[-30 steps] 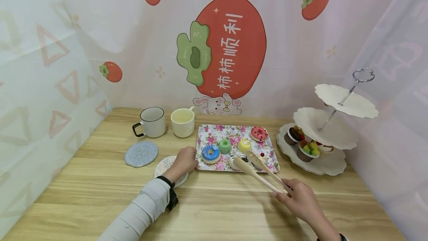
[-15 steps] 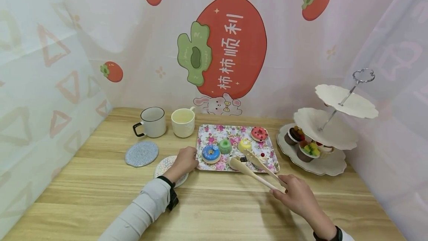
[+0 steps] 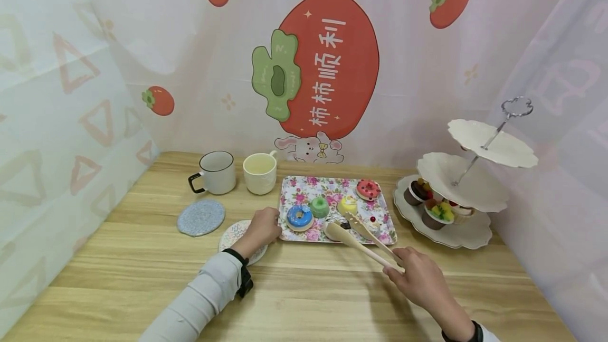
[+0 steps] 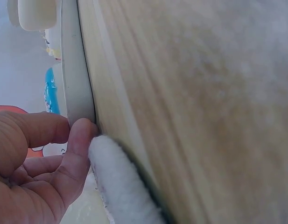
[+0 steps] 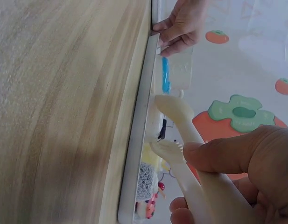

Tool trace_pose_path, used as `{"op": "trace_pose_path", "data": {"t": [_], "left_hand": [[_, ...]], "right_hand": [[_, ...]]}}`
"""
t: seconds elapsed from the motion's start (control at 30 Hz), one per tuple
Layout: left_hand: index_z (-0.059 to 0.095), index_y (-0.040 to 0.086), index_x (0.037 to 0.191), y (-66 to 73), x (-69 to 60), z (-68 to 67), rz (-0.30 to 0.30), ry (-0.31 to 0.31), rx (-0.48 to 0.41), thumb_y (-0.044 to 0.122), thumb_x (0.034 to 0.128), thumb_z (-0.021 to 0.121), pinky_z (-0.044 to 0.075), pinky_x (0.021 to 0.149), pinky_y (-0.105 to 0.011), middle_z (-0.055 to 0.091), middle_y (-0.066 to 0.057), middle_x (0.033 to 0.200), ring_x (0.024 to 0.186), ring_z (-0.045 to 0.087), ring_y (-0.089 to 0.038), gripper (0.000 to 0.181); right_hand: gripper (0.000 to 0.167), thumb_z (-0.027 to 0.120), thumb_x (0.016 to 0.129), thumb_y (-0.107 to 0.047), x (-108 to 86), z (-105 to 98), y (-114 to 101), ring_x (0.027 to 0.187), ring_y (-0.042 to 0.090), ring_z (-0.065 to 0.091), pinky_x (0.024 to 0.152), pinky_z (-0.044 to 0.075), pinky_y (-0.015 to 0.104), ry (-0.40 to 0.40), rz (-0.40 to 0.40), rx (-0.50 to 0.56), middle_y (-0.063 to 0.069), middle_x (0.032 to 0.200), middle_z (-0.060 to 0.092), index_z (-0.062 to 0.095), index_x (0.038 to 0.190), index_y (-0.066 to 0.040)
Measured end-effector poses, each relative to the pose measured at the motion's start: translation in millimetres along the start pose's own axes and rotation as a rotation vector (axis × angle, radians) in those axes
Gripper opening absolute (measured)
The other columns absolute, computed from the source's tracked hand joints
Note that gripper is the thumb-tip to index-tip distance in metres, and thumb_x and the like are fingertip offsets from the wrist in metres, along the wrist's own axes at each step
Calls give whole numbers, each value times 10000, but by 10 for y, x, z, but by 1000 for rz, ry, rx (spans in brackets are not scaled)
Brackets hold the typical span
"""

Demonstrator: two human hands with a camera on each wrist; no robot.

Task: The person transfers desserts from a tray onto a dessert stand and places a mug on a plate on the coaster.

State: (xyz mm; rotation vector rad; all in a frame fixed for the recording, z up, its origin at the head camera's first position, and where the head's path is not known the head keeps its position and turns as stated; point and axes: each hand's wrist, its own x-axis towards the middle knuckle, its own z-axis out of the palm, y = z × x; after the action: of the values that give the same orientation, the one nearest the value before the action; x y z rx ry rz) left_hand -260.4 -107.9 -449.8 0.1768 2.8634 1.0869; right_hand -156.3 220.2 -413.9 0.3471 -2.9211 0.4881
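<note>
My left hand [image 3: 262, 227] pinches the near-left edge of the floral tray [image 3: 328, 186] between thumb and finger; the left wrist view shows the tray's pale rim [image 4: 77, 65] there. My right hand [image 3: 420, 277] grips cream tongs [image 3: 362, 248]. Their two tips, parted, stand on either side of a white pastry with dark stripes [image 3: 336, 218], partly hidden; contact is hard to tell. Around it on the tray sit a blue donut [image 3: 291, 220], a green cake [image 3: 320, 208], a yellow cake [image 3: 348, 206], a red donut [image 3: 368, 190] and a cherry-topped cake [image 3: 373, 226].
A tiered stand [image 3: 467, 236] at the right bears several cupcakes on its bottom plate. At the back left are a black-rimmed mug [image 3: 218, 176] and a cream cup [image 3: 259, 176]. A blue coaster [image 3: 201, 218] lies before them; a speckled coaster [image 3: 231, 236] sits under my left wrist.
My right hand has shifted slightly left and away from me, and the tongs' tips have moved a little left about the striped pastry. My left hand stays at the tray's edge.
</note>
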Motion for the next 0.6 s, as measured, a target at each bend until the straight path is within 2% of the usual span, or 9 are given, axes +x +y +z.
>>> {"op": "trace_pose_path", "data": {"t": [0.4,0.6], "left_hand": [[465,55,657,-8,20,-2,-10,-2,-2,-78,780,576,366,423,-243,441,-42,510,422,516,-149,212],[486,39,685,-17,20,3,-18,-17,-16,-83,786,569,375,424,-247,443,-46,509,422,521,-154,179]], "right_hand": [[368,784,724,-190,-4,39,26,749,288,616,630,477,436,67,-27,29,118,880,641,670,1005,17],[399,771,742,-182,-12,17,54,741,304,615,636,476,453,74,6,71,161,910,643,651,1030,66]]}}
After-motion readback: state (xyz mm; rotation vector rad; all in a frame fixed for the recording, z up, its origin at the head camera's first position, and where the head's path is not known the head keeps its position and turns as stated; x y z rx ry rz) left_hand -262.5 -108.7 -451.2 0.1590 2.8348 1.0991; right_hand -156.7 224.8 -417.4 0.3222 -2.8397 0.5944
